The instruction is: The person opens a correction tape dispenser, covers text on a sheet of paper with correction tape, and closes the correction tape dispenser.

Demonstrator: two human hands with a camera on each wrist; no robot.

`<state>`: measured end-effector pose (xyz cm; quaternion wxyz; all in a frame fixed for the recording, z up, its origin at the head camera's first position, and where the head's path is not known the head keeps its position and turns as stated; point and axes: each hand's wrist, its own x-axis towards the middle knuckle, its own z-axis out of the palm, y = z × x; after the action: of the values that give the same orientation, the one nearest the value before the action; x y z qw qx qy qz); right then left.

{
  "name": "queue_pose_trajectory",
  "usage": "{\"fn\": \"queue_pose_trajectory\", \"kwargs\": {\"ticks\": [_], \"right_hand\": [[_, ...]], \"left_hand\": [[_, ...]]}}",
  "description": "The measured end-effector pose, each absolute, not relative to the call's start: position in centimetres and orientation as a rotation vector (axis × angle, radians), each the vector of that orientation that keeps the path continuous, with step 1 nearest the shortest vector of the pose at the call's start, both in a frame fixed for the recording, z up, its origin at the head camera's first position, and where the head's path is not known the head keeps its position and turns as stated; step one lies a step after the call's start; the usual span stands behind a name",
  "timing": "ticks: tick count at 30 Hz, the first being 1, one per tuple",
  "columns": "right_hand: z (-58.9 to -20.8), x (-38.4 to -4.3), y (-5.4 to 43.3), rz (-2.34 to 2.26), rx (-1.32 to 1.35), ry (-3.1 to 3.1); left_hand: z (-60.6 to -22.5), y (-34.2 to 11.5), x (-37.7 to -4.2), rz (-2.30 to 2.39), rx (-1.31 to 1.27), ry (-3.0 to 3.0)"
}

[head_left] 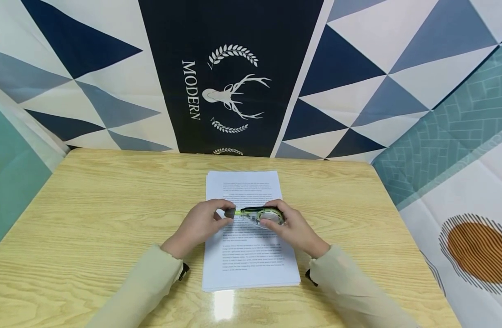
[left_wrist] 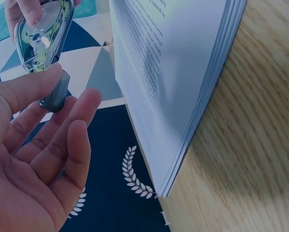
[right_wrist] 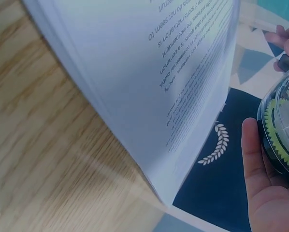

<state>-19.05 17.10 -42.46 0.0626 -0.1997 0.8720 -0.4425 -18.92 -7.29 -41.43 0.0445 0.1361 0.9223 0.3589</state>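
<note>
My right hand (head_left: 296, 228) grips a correction tape (head_left: 261, 215) with a clear body, a dark upper edge and green gear wheels inside. Between thumb and fingers, my left hand (head_left: 199, 224) pinches its dark cap (head_left: 230, 212). A yellow-green tip shows between cap and body in the head view; whether the cap still sits on it I cannot tell. Both hands hold these above a stack of printed paper (head_left: 251, 269). The left wrist view shows the thumb on the cap (left_wrist: 57, 94), the other fingers loosely bent. Part of the tape body (right_wrist: 282, 130) is cut off in the right wrist view.
The paper stack lies on a wood-grain table (head_left: 124, 196), its sheets roughly aligned. Behind the table stands a patterned cloth (head_left: 234, 27) with a deer head and laurel print. More patterned cloth (head_left: 459, 182) borders the right side.
</note>
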Motion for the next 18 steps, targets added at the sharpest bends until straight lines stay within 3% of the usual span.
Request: {"fn": "queue_pose_trajectory", "kwargs": {"ticks": [18], "right_hand": [[-42.4, -19.01, 16.69, -1.313, -0.585, 2.624]], "left_hand": [[-41.36, -7.17, -18.78, 1.092, 0.417, 2.838]]}}
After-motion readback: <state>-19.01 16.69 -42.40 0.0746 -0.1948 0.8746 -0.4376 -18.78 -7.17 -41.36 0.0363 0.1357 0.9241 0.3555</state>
